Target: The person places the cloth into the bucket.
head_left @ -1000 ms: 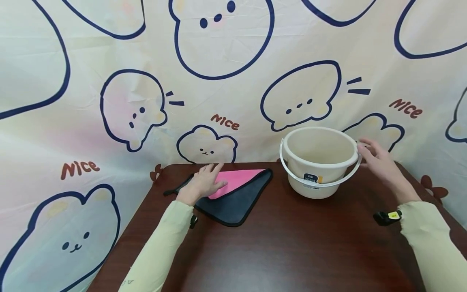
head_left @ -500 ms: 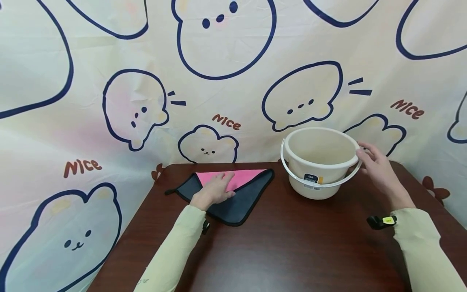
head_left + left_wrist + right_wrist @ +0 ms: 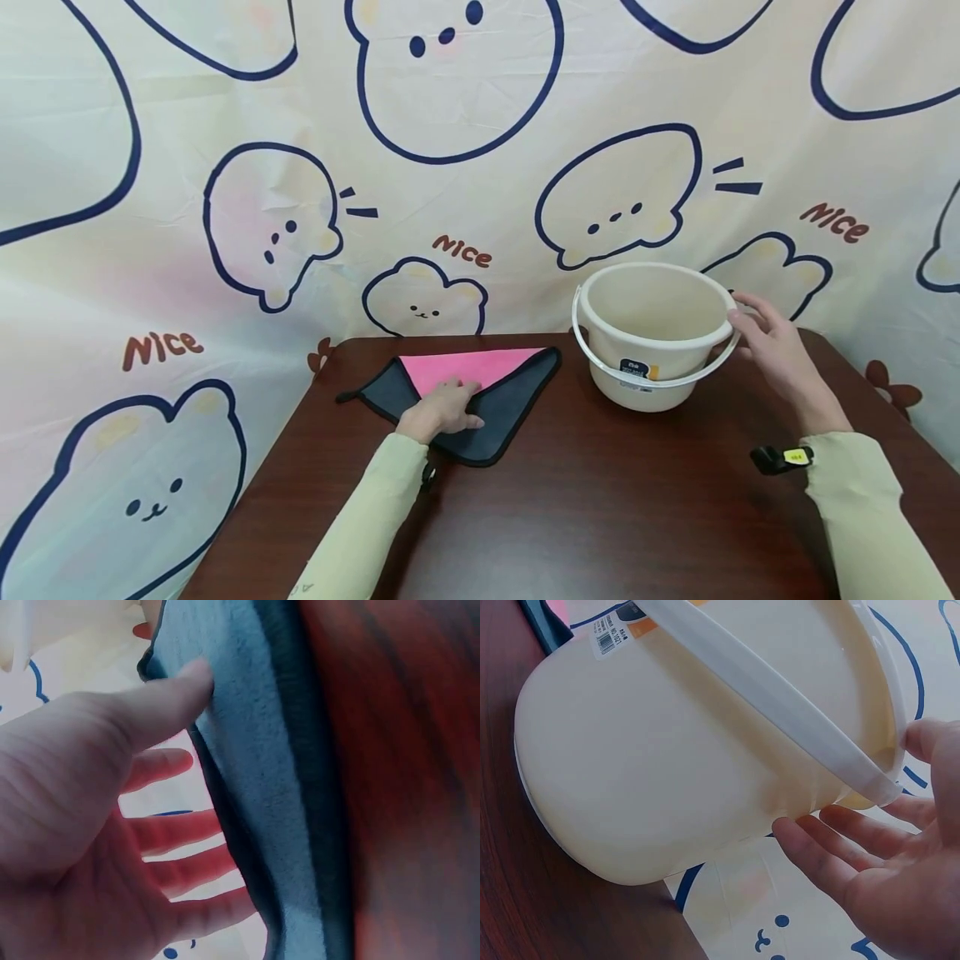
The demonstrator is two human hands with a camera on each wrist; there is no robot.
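Behind your work hangs one printed backdrop (image 3: 480, 167), cream with navy-outlined bear faces and the word "Nice" repeated in red-brown. In front of it stands one dark brown wooden table (image 3: 600, 500), and everything you handle sits on its far half.

One cream plastic bucket (image 3: 652, 333) stands upright on the far right of the table, its white bail handle (image 3: 652, 379) hanging down over the near side. A small label shows on the bucket's front wall. Nothing lies between it and you.

One cloth (image 3: 487, 400) lies flat on the far left of the table, dark grey with a black hem, one corner folded over so a pink triangle faces up. It sits well apart from the bucket, with bare wood between them.

Your right hand (image 3: 776, 350) is at the bucket's right side, fingers relaxed and spread; in the right wrist view the fingertips (image 3: 802, 840) lie close against the wall under the handle's end, gripping nothing.

Your left hand (image 3: 442, 408) rests on the cloth; the left wrist view shows the thumb (image 3: 172, 694) lying against the grey pile and the other fingers slack, so the cloth is touched but not clenched.

One small black tag with a yellow mark (image 3: 780, 458) sits at your right cuff.
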